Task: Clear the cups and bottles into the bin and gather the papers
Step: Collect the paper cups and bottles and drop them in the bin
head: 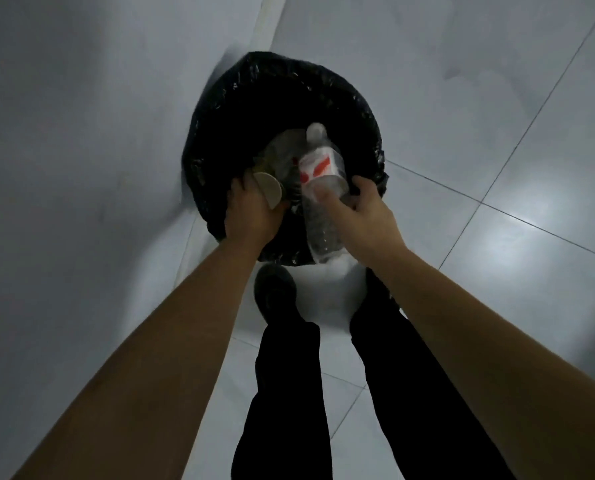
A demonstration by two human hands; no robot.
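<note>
A: How many hands are in view, and what does each one hold?

B: Two. The right hand [361, 216] is wrapped around one clear plastic bottle [320, 188] with a white and red label, thumb across the front and fingers behind. The left hand [251, 213] is closed on a paper cup [270, 192]; I can see its round pale base turned toward the camera. Whether more than one cup is stacked there I cannot tell.

A: And where is the bottle?

B: Above the mouth of the bin [285, 98], tilted, its white cap pointing away from the person and down into the opening, its base toward the person. The cup is just beside it on the left, also over the opening.

A: One bin?

B: One, round, lined with a black plastic bag [368, 133] folded over the rim. It stands on a pale tiled floor [496, 116], against a pale wall [64, 116] on the left.

A: Anything already inside?

B: Some pale and clear things lie in the bin [282, 147] beyond the hands, but they are blurred and too dark to count or name.

A: What else of the person shows?

B: Two bare forearms, two legs in dark trousers [285, 393], and one dark shoe [275, 289] just short of the bin. The other foot is hidden behind the right arm.
</note>
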